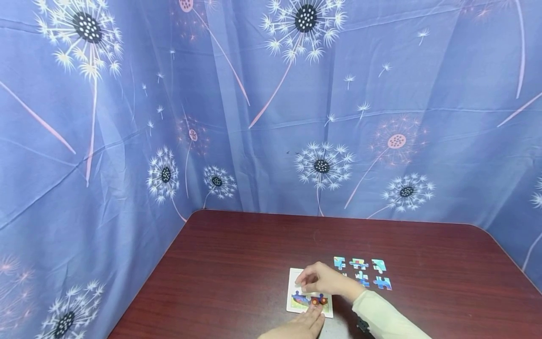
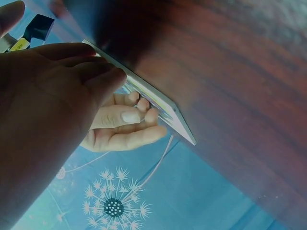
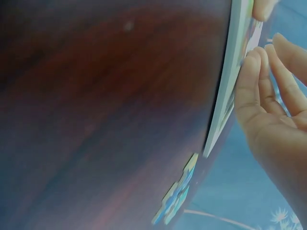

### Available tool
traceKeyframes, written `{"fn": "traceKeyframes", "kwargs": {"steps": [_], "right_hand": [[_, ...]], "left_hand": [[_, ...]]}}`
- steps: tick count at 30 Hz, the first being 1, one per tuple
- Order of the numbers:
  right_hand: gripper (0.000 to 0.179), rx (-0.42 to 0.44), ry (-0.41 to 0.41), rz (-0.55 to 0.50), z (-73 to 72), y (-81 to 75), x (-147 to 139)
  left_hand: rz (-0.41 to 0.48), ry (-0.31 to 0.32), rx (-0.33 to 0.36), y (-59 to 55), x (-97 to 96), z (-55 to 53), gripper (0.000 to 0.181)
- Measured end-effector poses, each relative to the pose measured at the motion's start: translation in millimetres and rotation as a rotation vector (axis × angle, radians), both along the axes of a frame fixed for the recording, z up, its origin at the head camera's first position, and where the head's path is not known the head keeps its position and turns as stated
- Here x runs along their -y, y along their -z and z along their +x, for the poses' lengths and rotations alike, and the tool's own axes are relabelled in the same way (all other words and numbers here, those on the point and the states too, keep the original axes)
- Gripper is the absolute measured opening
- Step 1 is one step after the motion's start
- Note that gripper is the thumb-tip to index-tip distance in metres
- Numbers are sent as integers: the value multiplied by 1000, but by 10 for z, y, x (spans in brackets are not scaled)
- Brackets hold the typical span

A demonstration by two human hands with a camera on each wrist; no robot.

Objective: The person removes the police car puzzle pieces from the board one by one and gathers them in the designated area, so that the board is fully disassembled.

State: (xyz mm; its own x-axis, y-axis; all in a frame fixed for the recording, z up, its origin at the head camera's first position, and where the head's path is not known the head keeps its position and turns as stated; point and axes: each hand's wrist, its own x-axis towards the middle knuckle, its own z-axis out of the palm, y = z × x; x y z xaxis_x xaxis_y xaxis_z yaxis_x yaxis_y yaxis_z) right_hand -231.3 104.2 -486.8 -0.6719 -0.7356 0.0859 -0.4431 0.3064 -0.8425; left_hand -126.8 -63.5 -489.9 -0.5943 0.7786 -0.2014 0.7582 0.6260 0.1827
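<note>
A white-framed jigsaw board (image 1: 295, 277) lies on the table, with fitted pieces along its lower part showing a blue shape and orange wheels. My left hand (image 1: 301, 325) rests its extended fingers on the board's near edge, over the lower pieces. Above the board's upper right part is my right hand (image 1: 323, 280), fingers bent loosely and fingertips close to its surface. In the right wrist view the right hand's fingers (image 3: 247, 81) are spread apart beside the frame, and no piece shows between them. From the left wrist view, the right hand (image 2: 124, 122) faces the board's picture side.
Several loose jigsaw pieces (image 1: 382, 282) lie right of the board, some partly behind the right hand. The dark red wooden table (image 1: 228, 263) meets a blue dandelion-print curtain (image 1: 271, 155) at its back and left sides.
</note>
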Motion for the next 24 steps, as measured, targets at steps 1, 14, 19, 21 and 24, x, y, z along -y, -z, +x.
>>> {"fn": "traceKeyframes", "kwargs": {"steps": [1,14,19,21,24], "right_hand": [[17,-5,1,4,6,-1,14],[14,-79,10,66,30,42,84],[13,-76,1,49,25,58,81],[13,-71,-2,37,20,73,81],[13,-60,-2,25,13,89,82]], "left_hand": [[0,-3,7,-1,-2,-1,70],[-4,-34,54,12,-6,1,73],[-33,-24,17,9,-19,-7,71],[-36,-23,16,5,-22,-11,70],[-37,-20,19,-3,-21,-11,70]]}}
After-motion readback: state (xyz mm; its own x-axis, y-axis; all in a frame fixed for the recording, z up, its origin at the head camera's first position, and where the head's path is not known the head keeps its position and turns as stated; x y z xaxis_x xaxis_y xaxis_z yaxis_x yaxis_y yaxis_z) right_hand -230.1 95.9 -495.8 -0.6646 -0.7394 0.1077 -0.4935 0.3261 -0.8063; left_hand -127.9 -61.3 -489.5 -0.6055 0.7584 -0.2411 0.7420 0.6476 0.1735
